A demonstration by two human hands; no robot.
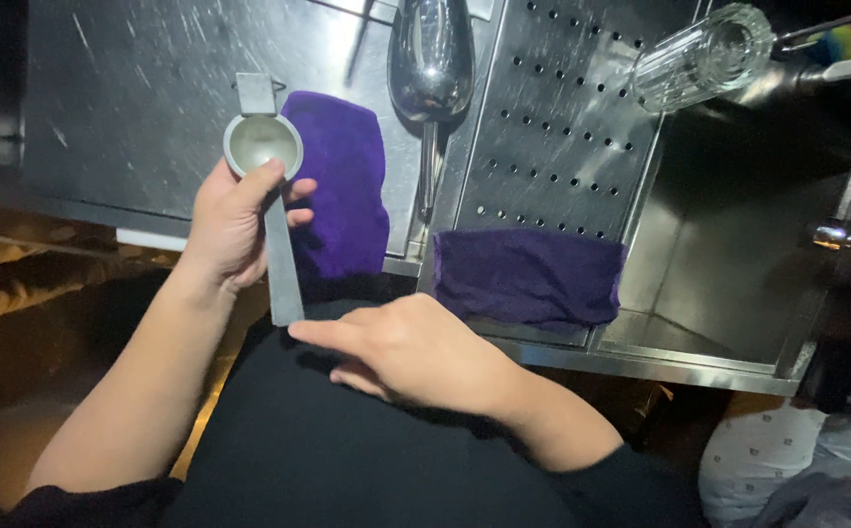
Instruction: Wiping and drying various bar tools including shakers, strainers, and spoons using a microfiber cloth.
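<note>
Gripping a grey metal citrus squeezer (267, 186) by its handle, the left hand (230, 227) holds it cup-up over the steel counter (132, 98) while the right hand (411, 352), empty with fingers loosely out, touches the handle's end. Purple cloth (342, 181) sits just behind, metal scoop (431, 64) beyond. Looks like mid-inspection; flipping it next probably needs both hands.

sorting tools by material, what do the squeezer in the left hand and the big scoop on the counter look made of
Squeezer held in the left hand: seems cast metal, perhaps aluminium, with a dull grey matte finish and no sharp reflections. Scoop: looks like polished steel, mirror-bright, with stretched reflections across its bowl. The exact alloy cannot be told from sight alone.
</note>
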